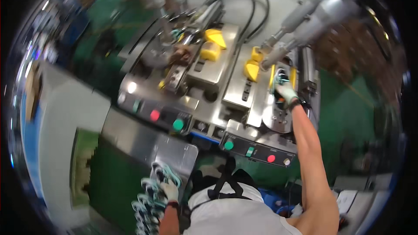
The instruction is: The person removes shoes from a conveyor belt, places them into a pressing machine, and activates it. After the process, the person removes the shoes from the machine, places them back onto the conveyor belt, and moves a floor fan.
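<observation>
My left hand (pixel 169 189), in a pale glove, is at the lower left. Its fingers are closed on a white and teal shoe upper (pixel 162 172) at the top of a rack of similar uppers (pixel 146 211). My right arm reaches far forward to the machine's right station. There my gloved right hand (pixel 286 92) grips another teal and white shoe upper (pixel 281 77), between yellow side pads (pixel 293 78). Motion blur and the glove hide the exact finger positions.
The metal machine carries yellow blocks (pixel 210 51), black hoses (pixel 257 0) and slanting cylinders (pixel 300 13). Red and green buttons (pixel 178 124) line its front panels. A metal shelf (pixel 174 152) juts out at the left, beside a grey panel (pixel 69 100).
</observation>
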